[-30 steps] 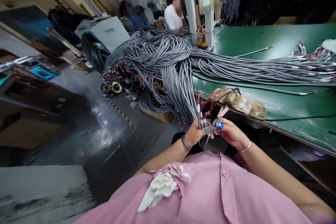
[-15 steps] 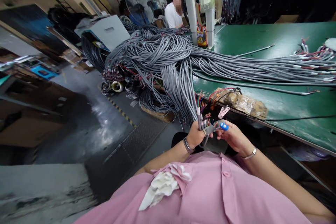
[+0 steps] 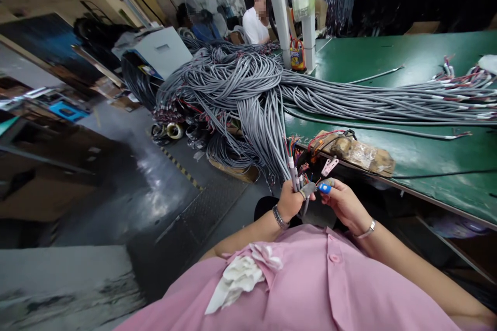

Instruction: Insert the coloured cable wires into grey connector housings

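My left hand (image 3: 292, 200) is wrapped round several grey cables (image 3: 293, 178) near their stripped ends, its thumb covered in grey. Coloured wires (image 3: 297, 153) fan out above the fist. Close beside it, my right hand (image 3: 341, 197) pinches at the thin wire ends, with blue tape on one finger; the exact wire between the fingertips is too small to make out. Just above the right hand, a pink clip (image 3: 330, 166) sits at the table's edge.
A large heap of grey cables (image 3: 233, 75) covers the left of the green table (image 3: 435, 165). A wrapped block (image 3: 361, 152) lies along the front edge. White posts (image 3: 278, 10) rise from the table; a person (image 3: 255, 23) sits behind. Boxes stand on the left.
My right hand has shifted slightly left, its fingertips closer to my left thumb. My left hand keeps its hold on the cables and has hardly moved.
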### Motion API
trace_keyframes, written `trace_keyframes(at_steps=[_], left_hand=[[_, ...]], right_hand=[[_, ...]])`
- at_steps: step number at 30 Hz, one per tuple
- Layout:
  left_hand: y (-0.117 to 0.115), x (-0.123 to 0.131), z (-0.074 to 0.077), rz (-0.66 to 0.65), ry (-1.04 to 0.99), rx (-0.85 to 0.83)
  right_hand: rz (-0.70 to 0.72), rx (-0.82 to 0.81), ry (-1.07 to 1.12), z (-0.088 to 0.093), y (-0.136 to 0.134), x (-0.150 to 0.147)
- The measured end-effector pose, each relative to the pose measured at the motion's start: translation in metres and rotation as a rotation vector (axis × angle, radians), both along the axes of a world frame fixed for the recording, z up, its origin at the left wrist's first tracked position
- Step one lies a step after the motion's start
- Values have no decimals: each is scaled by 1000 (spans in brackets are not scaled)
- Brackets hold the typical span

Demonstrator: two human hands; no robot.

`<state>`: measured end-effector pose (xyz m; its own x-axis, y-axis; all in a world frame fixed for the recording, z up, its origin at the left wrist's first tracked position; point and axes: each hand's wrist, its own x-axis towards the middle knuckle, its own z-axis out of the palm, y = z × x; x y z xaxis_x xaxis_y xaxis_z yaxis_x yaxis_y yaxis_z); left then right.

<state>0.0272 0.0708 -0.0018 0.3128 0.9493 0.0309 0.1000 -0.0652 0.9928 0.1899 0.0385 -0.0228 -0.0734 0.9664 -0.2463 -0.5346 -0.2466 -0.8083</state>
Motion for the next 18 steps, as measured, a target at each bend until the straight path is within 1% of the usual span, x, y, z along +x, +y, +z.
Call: trace_keyframes(at_steps=[3,7,9,12,15,16,18], left_hand=[[1,0,1,-31,38,4],[2,-2,0,-193,81,6],[2,-3,-2,-219,82,-11],[1,-5,-4,-156,69,-22],[0,-6,-4,-82,28,-22],[0,-5,-3,-67,10,-24],[1,-5,-3,-48,-18,-26]], right_hand=[[-5,-9,44,1,2,-1],[-5,24,52,5,3,-10],[-19,13,49,5,4,-14],[-119,-38,66,0,7,-11],[-205,-119,128,-6,11,1],[-198,-141,151,-7,11,5],[-121,-159,188,-8,10,11]])
